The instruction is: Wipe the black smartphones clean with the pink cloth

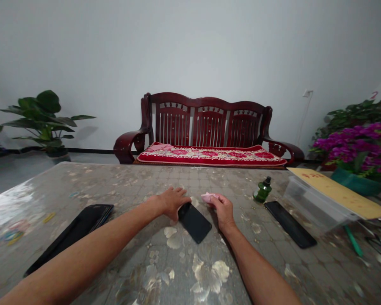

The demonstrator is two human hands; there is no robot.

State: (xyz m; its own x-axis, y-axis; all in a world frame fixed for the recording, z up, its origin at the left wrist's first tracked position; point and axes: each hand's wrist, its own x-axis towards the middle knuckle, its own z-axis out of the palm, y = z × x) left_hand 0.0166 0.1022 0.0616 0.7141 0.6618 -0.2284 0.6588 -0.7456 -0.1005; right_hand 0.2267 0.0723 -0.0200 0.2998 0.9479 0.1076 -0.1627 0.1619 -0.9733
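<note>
A black smartphone [195,223] lies flat on the patterned table, turned at a slant. My left hand [172,203] grips its far end, with the thumb along the left edge and the fingers over the far corner. Just right of the phone, my right hand [223,208] pinches a small pink cloth [208,197] between thumb and fingers, apart from the phone's screen. Part of the cloth is hidden in the fingers.
On the right are a green bottle [262,190], a long black case [290,224] and a clear plastic box [317,206] under a yellow envelope [339,190]. To the left lie a black wallet-like item [70,233] and several rubber bands [14,236]. A wooden bench [209,118] stands beyond the table.
</note>
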